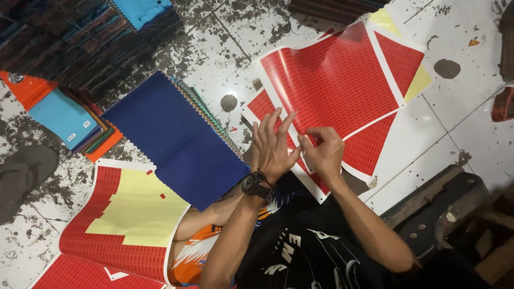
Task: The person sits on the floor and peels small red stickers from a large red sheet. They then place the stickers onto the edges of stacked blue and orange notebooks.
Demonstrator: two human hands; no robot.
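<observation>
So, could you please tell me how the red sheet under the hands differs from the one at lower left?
The red sheet under the hands is fully red; the lower-left sheet shows a large yellow bare patch. The first lies flat on other sheets; the second curls at its edge. Both have white borders.

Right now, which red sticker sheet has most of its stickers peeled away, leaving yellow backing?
The lower-left sheet: a large yellow patch shows. The sheets at the hands are mostly red.

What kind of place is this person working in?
Probably a small fabric-sample workshop, worked on the floor: stained floor tiles, stacks of fabric swatches, and red sticker sheets under both hands.
</observation>
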